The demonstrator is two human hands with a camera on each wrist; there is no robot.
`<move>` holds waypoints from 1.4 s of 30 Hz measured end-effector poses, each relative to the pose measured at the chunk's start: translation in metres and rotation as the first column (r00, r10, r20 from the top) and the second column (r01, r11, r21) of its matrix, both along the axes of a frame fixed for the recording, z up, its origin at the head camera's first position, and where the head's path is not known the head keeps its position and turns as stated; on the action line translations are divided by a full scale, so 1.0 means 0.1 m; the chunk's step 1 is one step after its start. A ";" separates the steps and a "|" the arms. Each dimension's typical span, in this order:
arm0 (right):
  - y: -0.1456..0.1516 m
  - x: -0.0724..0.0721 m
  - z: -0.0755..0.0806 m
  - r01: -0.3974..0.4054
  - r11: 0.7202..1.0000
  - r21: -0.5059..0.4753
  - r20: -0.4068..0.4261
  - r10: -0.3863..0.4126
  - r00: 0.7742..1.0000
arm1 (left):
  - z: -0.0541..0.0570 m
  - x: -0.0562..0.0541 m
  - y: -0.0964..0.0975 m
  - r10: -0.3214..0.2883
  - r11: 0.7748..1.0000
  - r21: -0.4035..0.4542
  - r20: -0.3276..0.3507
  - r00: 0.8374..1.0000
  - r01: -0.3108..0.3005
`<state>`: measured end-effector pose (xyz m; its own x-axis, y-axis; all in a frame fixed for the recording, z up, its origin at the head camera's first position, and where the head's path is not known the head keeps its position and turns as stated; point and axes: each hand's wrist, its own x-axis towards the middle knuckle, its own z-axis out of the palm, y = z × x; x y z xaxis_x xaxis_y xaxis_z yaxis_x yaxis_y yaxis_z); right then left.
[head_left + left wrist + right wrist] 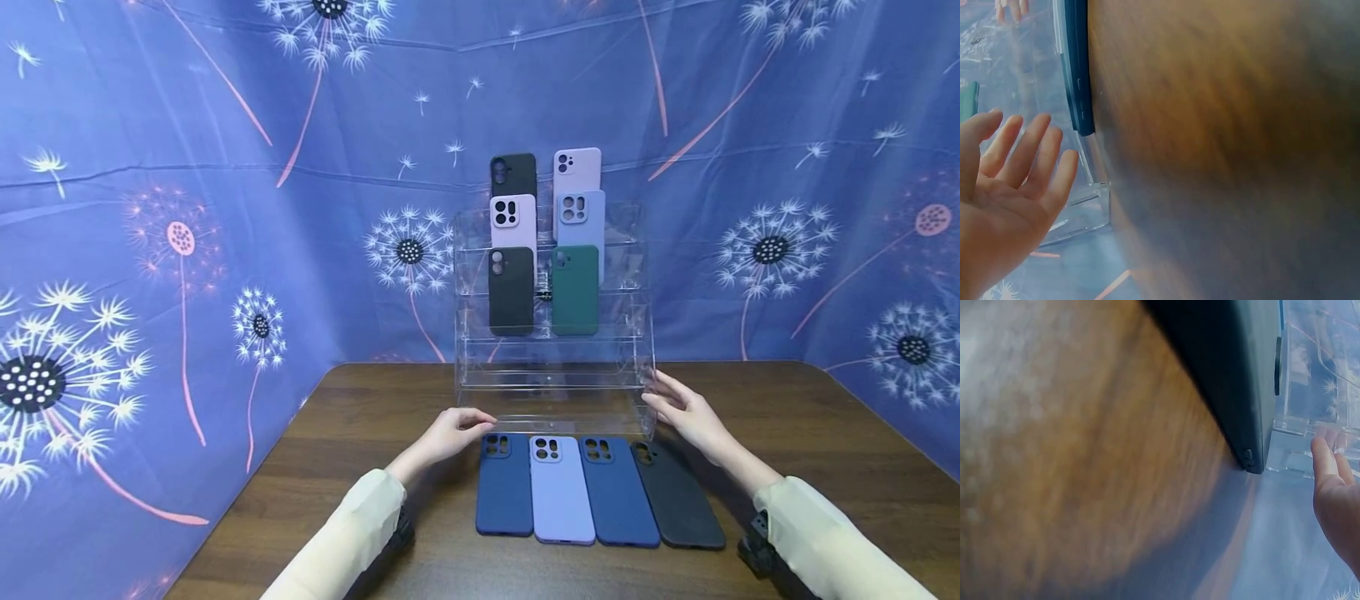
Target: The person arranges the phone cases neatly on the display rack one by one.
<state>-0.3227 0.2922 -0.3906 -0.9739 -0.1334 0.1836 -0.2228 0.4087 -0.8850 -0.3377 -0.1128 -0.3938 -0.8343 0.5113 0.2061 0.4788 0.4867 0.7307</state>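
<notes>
A clear tiered display stand [551, 379] stands on the table, phone cases leaning on its upper tiers. My left hand [455, 431], fingers apart and mostly straight in the left wrist view, is near its front left corner, by the top of a dark blue phone case [504, 492]. At the stand's right side, my right hand [692, 419] touches the clear edge with extended fingers. Below that hand lies a black phone case [678, 498]. A lavender phone case [562, 496] and another dark blue phone case [621, 497] lie between.
On the stand are a green phone case [575, 292], a black phone case [511, 292], a light blue phone case [581, 218] and a pale pink phone case [513, 218], with two more behind. A blue dandelion-patterned cloth [337, 150] hangs behind the brown table [390, 387].
</notes>
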 end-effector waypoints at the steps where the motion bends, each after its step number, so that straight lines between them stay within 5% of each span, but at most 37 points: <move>1: 0.00 0.00 0.01 0.000 1.000 0.002 -0.002 0.000 1.000 | 0.00 0.00 0.00 -0.012 1.000 -0.018 0.001 1.000 0.012; 9: 0.00 -0.01 0.04 -0.002 1.000 0.006 -0.012 0.003 1.000 | 0.02 0.03 -0.03 -0.058 0.987 -0.145 0.064 0.996 0.066; 22: 0.03 -0.01 0.02 -0.008 1.000 -0.003 -0.031 0.007 0.999 | 0.01 0.06 -0.11 -0.104 0.989 -0.086 0.182 0.978 0.122; 30: 0.04 -0.01 0.00 0.000 1.000 0.000 -0.025 0.000 1.000 | 0.00 0.05 -0.10 -0.063 0.987 -0.133 0.198 0.978 0.090; 42: 0.00 0.00 -0.02 -0.016 1.000 -0.026 -0.041 0.015 0.999 | -0.01 0.08 -0.07 0.003 0.982 -0.182 0.289 0.957 0.051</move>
